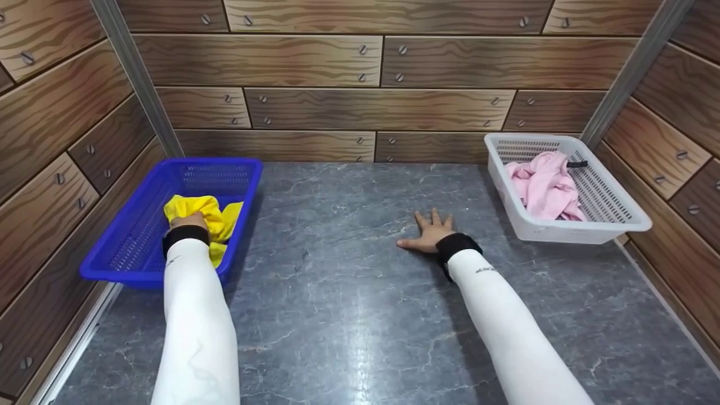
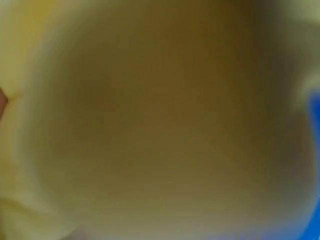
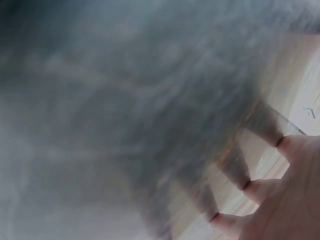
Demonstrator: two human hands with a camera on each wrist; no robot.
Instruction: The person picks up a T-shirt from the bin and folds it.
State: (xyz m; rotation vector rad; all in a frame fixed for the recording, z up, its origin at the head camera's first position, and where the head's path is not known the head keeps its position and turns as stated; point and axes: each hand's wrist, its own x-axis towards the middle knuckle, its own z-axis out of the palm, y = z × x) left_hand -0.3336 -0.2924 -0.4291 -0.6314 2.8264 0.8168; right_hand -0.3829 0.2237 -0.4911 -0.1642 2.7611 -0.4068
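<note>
Inside the blue basket (image 1: 256, 180) at the left, my left hand (image 1: 189, 220) grips a bunched yellow cloth (image 1: 208, 209). Its fingertips are hidden in the folds. Blurred yellow fabric (image 2: 150, 125) fills most of the left wrist view, with a strip of blue basket (image 2: 314, 215) at the right edge. My right hand (image 1: 430, 234) rests on the grey marbled tabletop (image 1: 337, 253) with fingers and thumb spread, holding nothing. The right wrist view shows that hand's fingers (image 3: 262, 190) set down on the surface.
A white basket (image 1: 562, 228) stands at the right, holding a crumpled pink cloth (image 1: 548, 185) with a small black tag. Wood-patterned walls (image 1: 309, 107) enclose the back and both sides. Both baskets sit close to the side walls.
</note>
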